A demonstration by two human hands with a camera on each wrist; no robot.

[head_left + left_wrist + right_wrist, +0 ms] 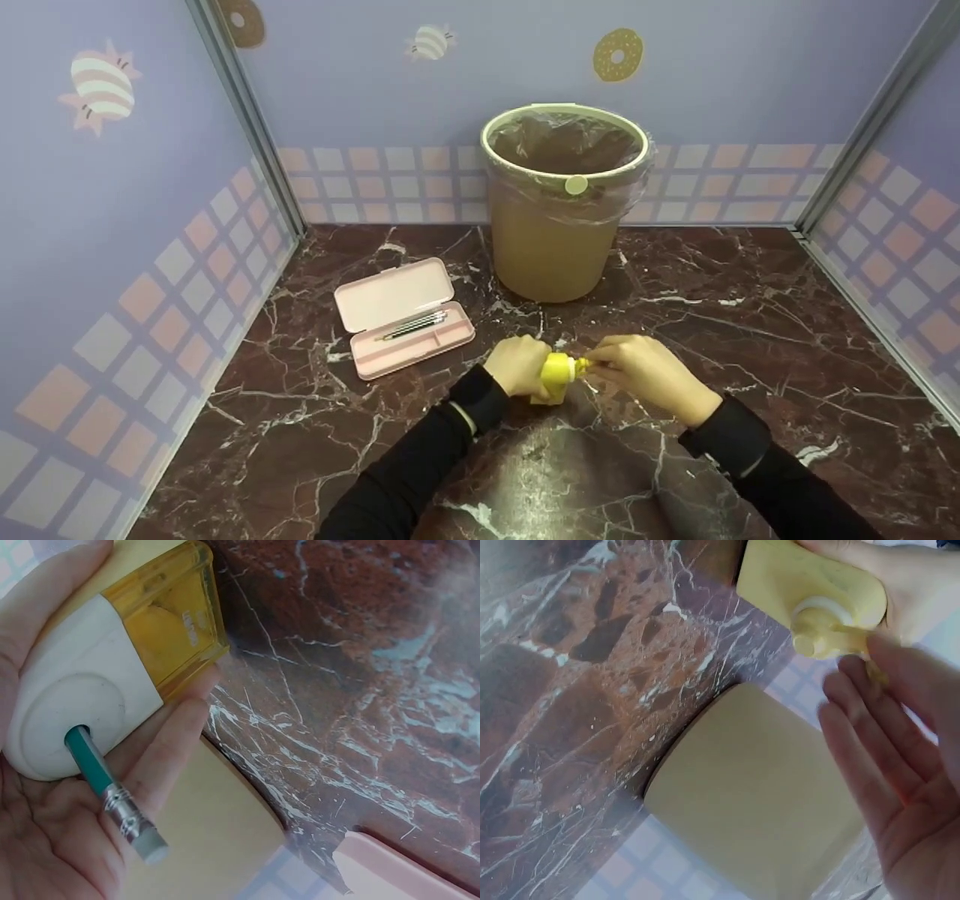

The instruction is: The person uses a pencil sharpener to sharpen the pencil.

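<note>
A yellow crank pencil sharpener [556, 375] is in my left hand [517, 365], which grips it by its body over the table. In the left wrist view its white face [94, 645] and clear amber shavings drawer [174, 615] show. A green pencil [88, 757] with a metal ferrule and pale eraser sticks out of the hole in that face; its tip is hidden inside. My right hand [651, 375] pinches the knob of the yellow crank [831, 640] between thumb and fingers, on the side opposite the pencil.
An open pink pencil case [454, 335] with several pencils [412, 325] lies to the left of my hands. Behind them a lined waste bin [551, 247] stands against the back wall. Patterned panels [360, 90] close in the marbled table [300, 450] at the back and sides.
</note>
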